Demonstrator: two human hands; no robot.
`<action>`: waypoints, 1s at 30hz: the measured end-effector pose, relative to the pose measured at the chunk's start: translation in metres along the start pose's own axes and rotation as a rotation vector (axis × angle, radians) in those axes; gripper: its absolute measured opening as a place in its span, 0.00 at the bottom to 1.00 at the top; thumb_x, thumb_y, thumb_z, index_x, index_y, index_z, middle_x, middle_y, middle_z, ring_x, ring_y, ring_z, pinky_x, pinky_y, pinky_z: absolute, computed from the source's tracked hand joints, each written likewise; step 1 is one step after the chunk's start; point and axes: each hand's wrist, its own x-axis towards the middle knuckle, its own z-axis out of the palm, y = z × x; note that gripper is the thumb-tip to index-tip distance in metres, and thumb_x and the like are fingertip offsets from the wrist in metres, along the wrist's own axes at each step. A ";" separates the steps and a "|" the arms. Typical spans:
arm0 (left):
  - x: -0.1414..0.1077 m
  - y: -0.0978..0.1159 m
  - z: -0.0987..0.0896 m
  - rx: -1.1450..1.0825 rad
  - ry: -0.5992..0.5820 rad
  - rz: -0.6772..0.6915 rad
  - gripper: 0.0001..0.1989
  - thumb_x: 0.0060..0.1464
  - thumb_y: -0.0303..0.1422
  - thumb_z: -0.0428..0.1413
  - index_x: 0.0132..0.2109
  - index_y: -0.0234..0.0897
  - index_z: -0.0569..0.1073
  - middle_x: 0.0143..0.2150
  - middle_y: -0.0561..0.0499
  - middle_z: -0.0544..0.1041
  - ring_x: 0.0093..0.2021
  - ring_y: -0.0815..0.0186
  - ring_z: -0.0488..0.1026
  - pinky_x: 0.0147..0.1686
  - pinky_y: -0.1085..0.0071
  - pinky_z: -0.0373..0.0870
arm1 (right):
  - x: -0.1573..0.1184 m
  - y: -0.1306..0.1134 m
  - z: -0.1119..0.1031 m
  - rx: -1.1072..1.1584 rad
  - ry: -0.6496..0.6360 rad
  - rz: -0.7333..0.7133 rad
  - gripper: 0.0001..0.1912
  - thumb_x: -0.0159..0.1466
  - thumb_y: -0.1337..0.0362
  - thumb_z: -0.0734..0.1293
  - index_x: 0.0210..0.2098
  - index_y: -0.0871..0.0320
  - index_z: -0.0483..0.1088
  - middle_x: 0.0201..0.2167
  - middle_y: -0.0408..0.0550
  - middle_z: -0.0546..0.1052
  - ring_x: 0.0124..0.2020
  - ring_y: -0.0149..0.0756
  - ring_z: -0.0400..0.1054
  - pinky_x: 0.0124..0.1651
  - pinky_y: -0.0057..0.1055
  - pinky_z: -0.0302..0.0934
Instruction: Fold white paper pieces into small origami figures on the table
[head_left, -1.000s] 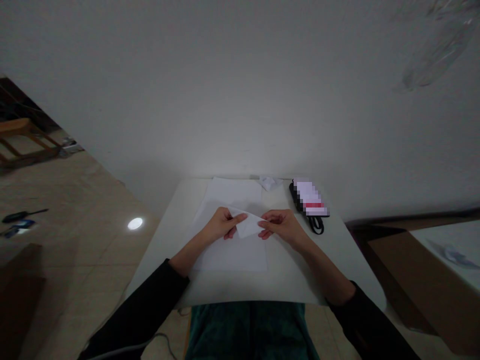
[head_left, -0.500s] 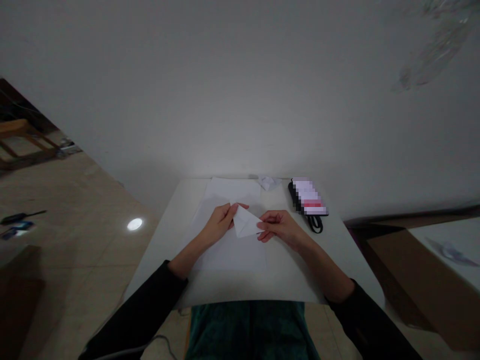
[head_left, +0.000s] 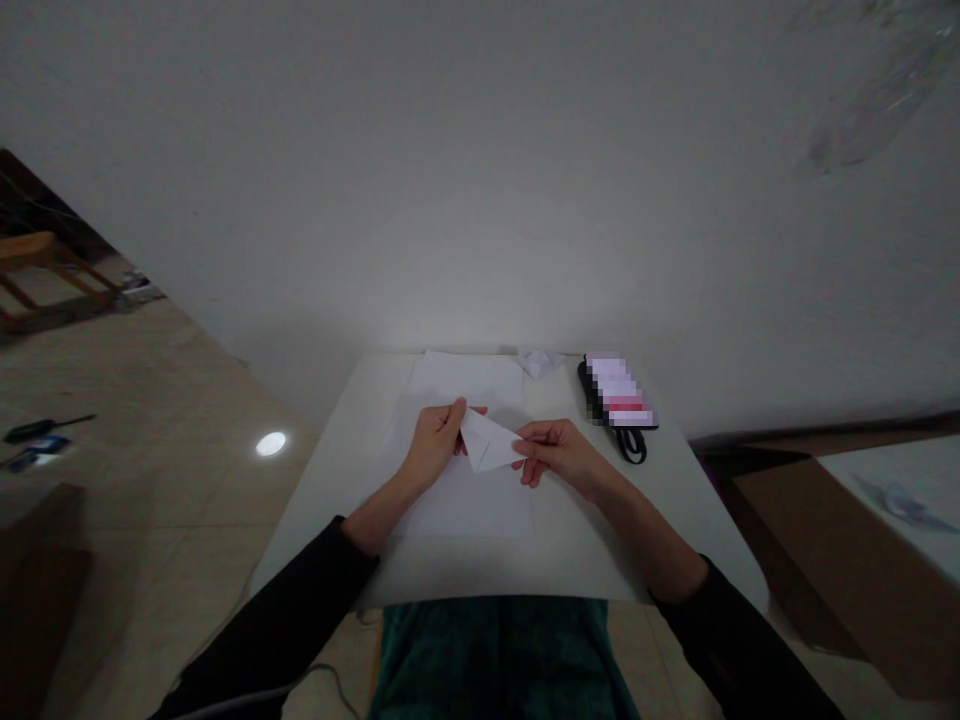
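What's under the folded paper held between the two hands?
Below the folded paper, held by the left hand and right hand, flat white paper lies on the white table. Whatever is directly behind it is hidden.

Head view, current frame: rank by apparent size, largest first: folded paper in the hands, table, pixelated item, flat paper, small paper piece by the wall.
1. Table
2. Flat paper
3. Pixelated item
4. Folded paper, partly hidden
5. Small paper piece, farther away, so its true size is unsure

Dim o/all, glare on flr (head_left: 217, 475)
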 end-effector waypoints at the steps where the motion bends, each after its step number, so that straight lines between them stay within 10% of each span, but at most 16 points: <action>1: 0.000 0.000 0.001 -0.012 -0.008 0.011 0.30 0.60 0.52 0.45 0.44 0.29 0.79 0.17 0.53 0.67 0.18 0.71 0.62 0.18 0.76 0.56 | 0.001 0.001 0.001 0.043 0.022 -0.016 0.19 0.52 0.54 0.76 0.34 0.63 0.75 0.24 0.46 0.79 0.19 0.29 0.72 0.22 0.23 0.65; 6: -0.004 -0.005 0.013 -0.208 -0.270 0.060 0.34 0.60 0.56 0.42 0.58 0.35 0.69 0.41 0.44 0.77 0.37 0.62 0.73 0.37 0.67 0.70 | 0.006 0.009 0.010 0.248 0.021 0.020 0.18 0.52 0.56 0.76 0.34 0.63 0.74 0.22 0.42 0.76 0.17 0.24 0.68 0.21 0.20 0.61; 10: -0.007 -0.018 0.027 -0.397 -0.442 -0.013 0.34 0.60 0.57 0.41 0.58 0.35 0.66 0.40 0.44 0.77 0.34 0.62 0.74 0.46 0.58 0.68 | 0.005 0.011 0.016 0.290 -0.016 0.077 0.17 0.53 0.57 0.76 0.35 0.61 0.72 0.20 0.41 0.75 0.18 0.27 0.70 0.21 0.22 0.61; 20: -0.016 -0.004 0.030 -0.428 -0.361 0.083 0.25 0.56 0.44 0.58 0.56 0.37 0.67 0.59 0.38 0.69 0.59 0.54 0.66 0.59 0.55 0.59 | 0.009 0.018 0.017 0.553 0.055 0.069 0.16 0.53 0.64 0.77 0.39 0.61 0.74 0.26 0.41 0.76 0.24 0.22 0.69 0.28 0.18 0.65; 30: -0.013 0.007 0.020 -0.519 -0.209 0.134 0.49 0.42 0.34 0.69 0.65 0.48 0.49 0.61 0.37 0.67 0.54 0.54 0.73 0.52 0.55 0.69 | 0.004 0.014 0.023 0.517 -0.045 0.043 0.12 0.55 0.61 0.75 0.33 0.61 0.73 0.22 0.39 0.73 0.20 0.20 0.64 0.24 0.19 0.58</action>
